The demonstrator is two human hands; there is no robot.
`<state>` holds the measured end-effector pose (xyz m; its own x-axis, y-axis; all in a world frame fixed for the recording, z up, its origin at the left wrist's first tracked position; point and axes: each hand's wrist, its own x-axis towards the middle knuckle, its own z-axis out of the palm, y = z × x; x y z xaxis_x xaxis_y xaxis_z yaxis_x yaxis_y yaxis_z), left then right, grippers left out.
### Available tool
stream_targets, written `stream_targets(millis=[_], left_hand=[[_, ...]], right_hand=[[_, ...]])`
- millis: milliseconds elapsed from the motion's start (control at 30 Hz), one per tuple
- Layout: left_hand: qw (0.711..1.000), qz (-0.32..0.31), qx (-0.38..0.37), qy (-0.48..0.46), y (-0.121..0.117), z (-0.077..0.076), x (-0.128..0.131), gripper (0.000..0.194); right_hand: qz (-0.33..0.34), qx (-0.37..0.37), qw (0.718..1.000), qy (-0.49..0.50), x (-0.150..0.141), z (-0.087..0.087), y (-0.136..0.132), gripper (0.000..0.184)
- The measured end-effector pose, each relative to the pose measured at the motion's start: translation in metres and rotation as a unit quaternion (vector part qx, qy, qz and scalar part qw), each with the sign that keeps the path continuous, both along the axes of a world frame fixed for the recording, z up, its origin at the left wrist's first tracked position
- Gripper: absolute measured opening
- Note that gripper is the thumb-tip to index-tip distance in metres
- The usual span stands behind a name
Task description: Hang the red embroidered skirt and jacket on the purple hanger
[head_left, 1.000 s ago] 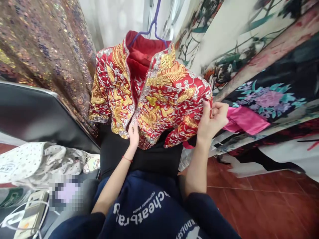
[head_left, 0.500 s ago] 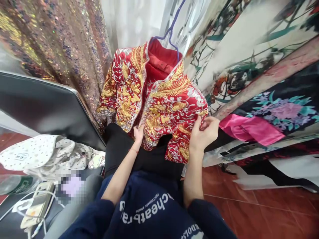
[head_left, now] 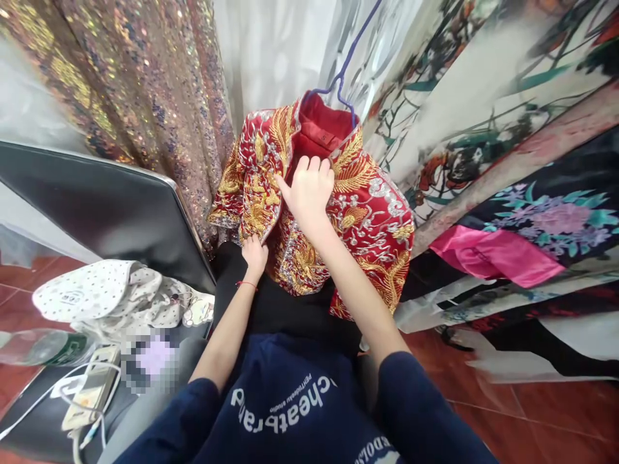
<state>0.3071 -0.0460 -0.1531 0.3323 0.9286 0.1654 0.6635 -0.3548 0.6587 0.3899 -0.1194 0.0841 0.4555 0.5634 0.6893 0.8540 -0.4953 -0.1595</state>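
Note:
A red jacket (head_left: 355,212) with dense gold and silver embroidery hangs in front of me on a purple hanger (head_left: 342,74), its front parted and the red lining showing at the collar. Low on the front panel at the left, my left hand (head_left: 255,254) pinches the silver-trimmed edge near the hem. My right hand (head_left: 309,192) is over the upper front opening, back of the hand toward me. Its thumb sticks out to the left, away from the fingers, and the fingertips bend out of sight. Whether it touches the cloth I cannot tell.
A black chair back (head_left: 97,206) stands at left. Near it lie a dotted cloth bag (head_left: 87,293), a plastic bottle (head_left: 48,347) and a power strip (head_left: 94,386) with white cables. Sequined fabric (head_left: 169,96) hangs behind; patterned garments (head_left: 546,216) hang at right.
My right hand has left the sleeve at the right and moved up and left over the front opening. My left hand has shifted left to the other front panel's edge.

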Motion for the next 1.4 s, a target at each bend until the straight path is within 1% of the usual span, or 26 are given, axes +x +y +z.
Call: stream_targets(millis=[67,133,167,233,300,333,367,433,500,567,667,767,867,933,1033,1133,1200,1267,1333,1400], left_hand=[[1.000,-0.025,0.001,-0.001,0.001,0.004,-0.006,0.018],[0.999,-0.041,0.002,-0.012,-0.014,0.007,-0.015,0.013],[0.999,-0.046,0.002,-0.021,-0.027,0.008,-0.019,0.014],[0.997,-0.057,-0.001,-0.043,-0.060,0.010,-0.023,0.025],[0.993,-0.096,-0.010,-0.064,-0.098,0.013,-0.020,0.033],[0.989,-0.127,-0.017,-0.074,-0.115,0.015,-0.014,0.033],[0.983,-0.160,-0.025,-0.084,-0.131,0.016,-0.007,0.029],[0.970,-0.218,-0.044,-0.094,-0.152,0.019,0.013,0.016],[0.961,-0.252,-0.068,-0.090,-0.160,0.019,0.037,0.011],[0.957,-0.261,-0.094,-0.080,-0.157,0.019,0.060,0.011],[0.955,-0.253,-0.134,-0.078,-0.143,0.020,0.089,0.012],[0.950,-0.234,-0.176,-0.111,-0.126,0.022,0.105,0.017],[0.936,-0.209,-0.221,-0.176,-0.111,0.018,0.104,0.026],[0.921,-0.189,-0.261,-0.220,-0.105,0.007,0.096,0.030],[0.887,-0.138,-0.351,-0.266,-0.100,-0.021,0.077,0.026],[0.838,-0.067,-0.461,-0.284,-0.098,-0.054,0.058,0.032],[0.805,-0.026,-0.510,-0.302,-0.096,-0.071,0.051,0.037],[0.782,0.006,-0.524,-0.337,-0.093,-0.080,0.049,0.040],[0.767,0.027,-0.519,-0.377,-0.091,-0.084,0.051,0.040],[0.752,0.031,-0.519,-0.405,-0.093,-0.085,0.055,0.040]], right_hand=[[-0.007,-0.021,1.000,0.011,0.009,-0.001,0.009,0.032],[0.027,-0.023,0.999,0.023,0.015,0.001,0.007,0.031],[0.054,-0.013,0.998,0.028,0.017,0.004,0.003,0.033],[0.116,0.029,0.992,0.029,0.019,0.014,-0.010,0.041],[0.167,0.085,0.982,0.016,0.023,0.023,-0.027,0.051],[0.177,0.112,0.978,0.009,0.027,0.026,-0.037,0.054],[0.174,0.133,0.976,0.003,0.032,0.027,-0.048,0.056],[0.133,0.154,0.979,-0.001,0.049,0.023,-0.067,0.056],[0.072,0.148,0.986,0.009,0.071,0.010,-0.078,0.052],[0.023,0.139,0.990,0.028,0.094,-0.005,-0.077,0.046],[-0.007,0.129,0.990,0.061,0.119,-0.018,-0.061,0.036],[-0.012,0.134,0.989,0.068,0.127,-0.017,-0.049,0.031],[-0.001,0.140,0.988,0.061,0.124,-0.013,-0.051,0.035],[0.012,0.140,0.988,0.064,0.121,-0.012,-0.055,0.044],[0.030,0.152,0.985,0.076,0.117,-0.014,-0.057,0.053],[0.046,0.163,0.982,0.089,0.115,-0.019,-0.054,0.057],[0.048,0.157,0.982,0.096,0.114,-0.022,-0.052,0.058],[0.044,0.150,0.983,0.099,0.115,-0.024,-0.051,0.058],[0.044,0.147,0.983,0.096,0.117,-0.023,-0.049,0.058],[0.050,0.147,0.984,0.093,0.118,-0.020,-0.048,0.058]])
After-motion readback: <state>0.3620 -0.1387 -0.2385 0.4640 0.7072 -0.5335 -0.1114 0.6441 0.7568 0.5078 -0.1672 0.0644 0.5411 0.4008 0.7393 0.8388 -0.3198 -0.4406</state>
